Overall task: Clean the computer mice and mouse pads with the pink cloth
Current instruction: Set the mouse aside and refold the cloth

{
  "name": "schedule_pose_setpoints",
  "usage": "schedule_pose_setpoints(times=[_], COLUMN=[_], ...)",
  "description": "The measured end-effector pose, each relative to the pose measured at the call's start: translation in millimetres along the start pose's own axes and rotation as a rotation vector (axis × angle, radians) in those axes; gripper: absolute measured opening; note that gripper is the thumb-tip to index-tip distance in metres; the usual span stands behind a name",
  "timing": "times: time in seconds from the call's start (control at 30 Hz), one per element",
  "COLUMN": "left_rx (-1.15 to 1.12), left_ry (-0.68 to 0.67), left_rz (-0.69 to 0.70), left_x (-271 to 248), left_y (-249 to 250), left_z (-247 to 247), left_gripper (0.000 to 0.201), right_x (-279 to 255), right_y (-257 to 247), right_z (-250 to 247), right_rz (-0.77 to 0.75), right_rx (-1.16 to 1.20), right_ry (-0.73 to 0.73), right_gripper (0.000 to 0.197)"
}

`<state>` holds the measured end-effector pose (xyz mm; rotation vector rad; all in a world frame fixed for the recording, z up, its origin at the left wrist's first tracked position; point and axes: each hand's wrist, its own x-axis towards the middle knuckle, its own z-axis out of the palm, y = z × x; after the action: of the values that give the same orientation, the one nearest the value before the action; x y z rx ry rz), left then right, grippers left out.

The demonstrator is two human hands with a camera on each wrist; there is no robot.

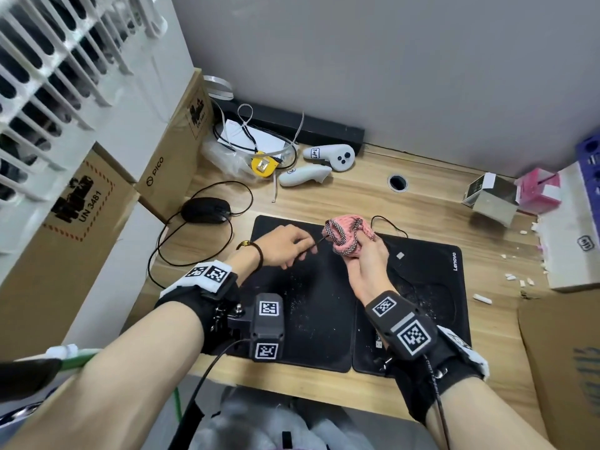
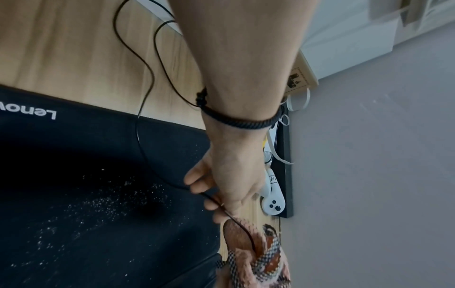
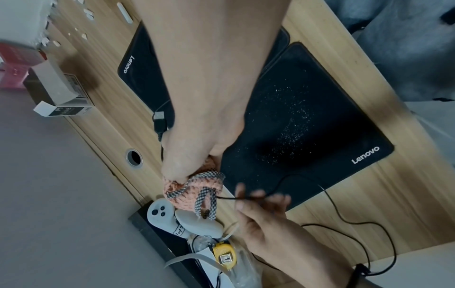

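From the head camera, the right hand (image 1: 367, 258) is wrapped round a bunched pink knitted cloth with a black-and-white chequered edge (image 1: 345, 233), held over the far edge of the two black rectangular Lenovo mouse pads (image 1: 311, 319) lying side by side on the pale wooden desk (image 1: 389, 203); the left hand (image 1: 285, 245) pinches a thin black cable (image 1: 319, 240) that runs into the cloth — whatever the cloth covers is hidden; a black wired computer mouse (image 1: 206, 210) sits on the desk to the left, off the pads, near the brown cardboard boxes (image 1: 172, 164); two white handheld controllers (image 1: 328, 157) lie farther back.

From the left wrist, the left fingers (image 2: 199, 187) curl round the cable (image 2: 140, 140), which leads into the cloth (image 2: 261, 253); white specks dust the pad (image 2: 98, 204).

From the right wrist, the right fingers (image 3: 177, 165) grip the cloth (image 3: 197, 191) tightly — the cable (image 3: 231, 198) leaves it toward the left fingertips (image 3: 258, 196); a yellow tape measure (image 3: 224, 255) lies beside the controllers (image 3: 160, 212).
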<state>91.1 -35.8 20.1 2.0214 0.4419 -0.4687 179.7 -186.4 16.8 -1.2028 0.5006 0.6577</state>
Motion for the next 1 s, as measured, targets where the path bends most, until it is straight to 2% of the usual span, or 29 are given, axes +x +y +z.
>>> schedule_pose_setpoints(times=[0.07,0.17,0.27,0.4,0.57,0.7,0.77,0.87,0.93,1.0], left_rx=[0.028,0.142,0.206,0.227,0.094,-0.089,-0.171,-0.104,-0.07,-0.088], left_ry=[0.025,0.106,0.13,0.124,0.093,0.061,0.087,0.167,0.168,0.158], left_rz=[-0.008,0.011,0.001,-0.037,-0.108,-0.047,-0.014,0.018,0.02,0.0], left_x=[-2.7,-9.4,-13.8,-12.3,-7.5,2.8,6.2,12.4,16.2,16.4], left_y=[-3.6,-15.9,-29.8,-34.5,-21.6,17.3,35.4,43.9,40.3,35.9], left_z=[-2.2,-11.7,-20.1,-22.1,-23.5,-19.4,-16.5,-14.8,-13.3,-10.9], left_gripper=[0.027,0.026,0.028,0.027,0.026,0.02,0.02,0.027,0.027,0.021], right_x=[1.9,3.3,5.3,8.0,6.6,0.4,-1.9,-6.8,-8.2,-8.9], right_y=[1.0,2.2,0.1,-1.8,-6.8,-0.2,4.5,7.9,8.7,8.6], right_z=[-8.1,-21.0,-24.8,-21.2,-13.6,-3.1,1.3,6.9,7.6,7.2], right_rz=[-0.008,-0.011,-0.005,-0.033,0.016,0.056,0.07,0.068,0.054,0.041], right_rx=[-0.017,-0.004,0.0,-0.041,-0.101,-0.145,-0.185,-0.298,-0.332,-0.342], right_ry=[0.037,0.109,0.112,0.075,-0.027,-0.13,-0.181,-0.243,-0.277,-0.306], right_gripper=[0.015,0.027,0.017,0.015,0.025,0.029,0.025,0.011,0.011,0.019])
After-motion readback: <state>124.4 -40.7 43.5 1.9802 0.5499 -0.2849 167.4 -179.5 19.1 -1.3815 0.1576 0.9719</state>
